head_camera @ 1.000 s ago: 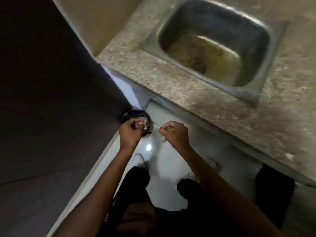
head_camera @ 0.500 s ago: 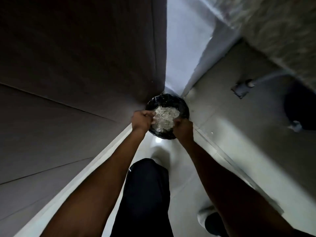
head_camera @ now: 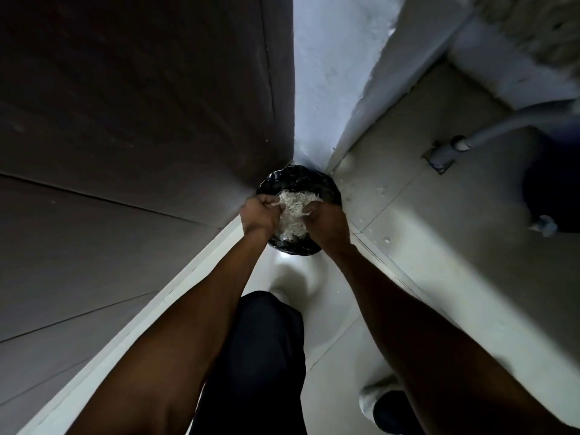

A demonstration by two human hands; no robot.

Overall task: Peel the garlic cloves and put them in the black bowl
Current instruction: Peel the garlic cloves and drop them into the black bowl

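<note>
A person's left hand (head_camera: pixel 262 213) and right hand (head_camera: pixel 329 222), fingers curled around pale papery garlic skins (head_camera: pixel 293 211), reach into a black-lined bin (head_camera: pixel 301 180) in a floor corner. This looks like clearing peelings, not peeling; no cloves or black bowl are visible here, so the next move means returning to them. A dark door (head_camera: pixel 141 120) crowds the left; a drain pipe (head_camera: pixel 502 130) lies right.

Your arms reach forward and down; your left hand (head_camera: pixel 260 212) and right hand (head_camera: pixel 330 220) are both curled, knuckles up, close together.

Glossy black plastic liner (head_camera: pixel 326 186), papery white peels (head_camera: pixel 293 215)
</note>
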